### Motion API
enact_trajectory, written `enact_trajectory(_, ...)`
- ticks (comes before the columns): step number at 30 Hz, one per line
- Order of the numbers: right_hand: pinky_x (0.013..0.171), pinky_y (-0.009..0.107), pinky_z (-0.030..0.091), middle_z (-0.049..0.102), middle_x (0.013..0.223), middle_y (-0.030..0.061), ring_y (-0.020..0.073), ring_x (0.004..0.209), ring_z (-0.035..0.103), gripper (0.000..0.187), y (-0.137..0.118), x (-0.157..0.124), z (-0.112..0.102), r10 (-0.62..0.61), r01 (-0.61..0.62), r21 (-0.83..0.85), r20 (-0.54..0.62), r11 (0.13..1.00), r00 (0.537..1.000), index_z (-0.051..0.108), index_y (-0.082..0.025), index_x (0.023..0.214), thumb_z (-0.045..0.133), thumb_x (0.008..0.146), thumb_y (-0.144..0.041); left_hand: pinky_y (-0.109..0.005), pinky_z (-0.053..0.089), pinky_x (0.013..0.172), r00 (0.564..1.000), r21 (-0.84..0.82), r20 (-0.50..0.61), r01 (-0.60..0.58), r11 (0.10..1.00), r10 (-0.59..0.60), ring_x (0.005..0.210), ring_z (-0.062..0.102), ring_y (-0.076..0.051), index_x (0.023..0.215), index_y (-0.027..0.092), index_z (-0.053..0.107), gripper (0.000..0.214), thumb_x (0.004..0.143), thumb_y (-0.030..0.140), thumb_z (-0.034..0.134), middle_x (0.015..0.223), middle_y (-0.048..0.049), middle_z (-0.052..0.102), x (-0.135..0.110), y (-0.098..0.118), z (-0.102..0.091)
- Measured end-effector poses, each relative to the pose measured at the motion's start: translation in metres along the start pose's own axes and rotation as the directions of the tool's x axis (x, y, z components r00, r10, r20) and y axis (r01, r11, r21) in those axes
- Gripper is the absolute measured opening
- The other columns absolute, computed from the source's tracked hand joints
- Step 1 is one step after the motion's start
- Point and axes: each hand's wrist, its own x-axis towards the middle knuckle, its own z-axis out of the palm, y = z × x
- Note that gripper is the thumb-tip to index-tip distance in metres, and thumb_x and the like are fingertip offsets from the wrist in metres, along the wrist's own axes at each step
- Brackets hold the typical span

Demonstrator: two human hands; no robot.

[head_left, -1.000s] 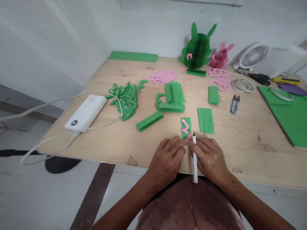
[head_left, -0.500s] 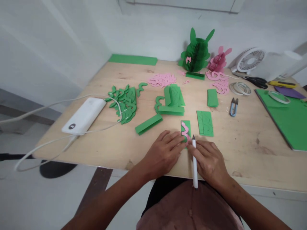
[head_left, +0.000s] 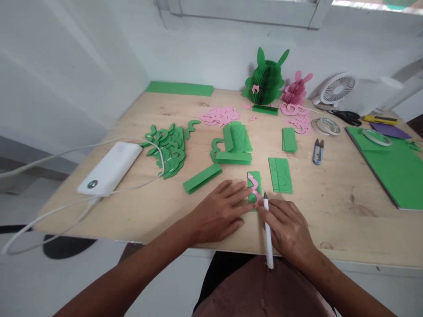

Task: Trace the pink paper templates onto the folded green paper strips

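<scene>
My left hand [head_left: 220, 211] lies flat on the wooden table [head_left: 330, 211], fingers stretched out and pressing the near end of a small folded green paper strip [head_left: 256, 178]. A pink curved template [head_left: 254, 186] rests on top of that strip. My right hand [head_left: 288, 229] is closed round a white pen [head_left: 268, 233], whose dark tip touches the near end of the pink template. A second folded green strip [head_left: 280, 175] lies just right of the first.
A white power bank [head_left: 110, 168] with cables sits at the left. Green cut shapes [head_left: 169, 146], folded green papers [head_left: 235, 143], pink cut shapes [head_left: 220, 115], thread snips [head_left: 317, 151], tape rolls [head_left: 325, 126], scissors [head_left: 345, 116], a fan [head_left: 337, 89], green sheets [head_left: 393, 165] and paper rabbits [head_left: 266, 79] fill the back.
The camera view has tilted up and shifted, so the table sits lower. My left hand has flattened and spread over the strip's near end; the pen stays at the template.
</scene>
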Motion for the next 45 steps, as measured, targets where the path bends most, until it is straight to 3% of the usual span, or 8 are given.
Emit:
enact_trajectory(14,0.079,0.037,0.045,0.074,0.093,0.0098,0.0231,0.094,0.063,0.026,-0.0012,0.0003,0.0000,-0.015,0.015,0.006,0.004,1.000,1.000,0.067,-0.013,0.109,0.047,0.093,-0.011,-0.051,0.028,0.114,0.999,-0.073,-0.026,0.022,0.997,-0.024,0.140,0.032,-0.028,0.131,0.027,0.054,0.045,0.086,0.026,0.057,0.146,-0.0077,0.045,-0.0047,-0.0031,0.0058)
enact_trajectory(45,0.082,0.037,0.042,0.072,0.094,0.0099,0.0228,0.094,0.061,0.027,-0.0013,-0.0038,0.0044,-0.008,0.009,0.051,-0.014,0.999,1.000,0.066,-0.011,0.110,0.043,0.096,-0.011,-0.050,0.022,0.116,0.998,-0.120,0.059,0.038,0.992,-0.031,0.141,0.029,-0.028,0.133,0.027,0.051,0.048,0.085,0.025,0.055,0.148,-0.0039,0.043,-0.0068,-0.0076,0.0061)
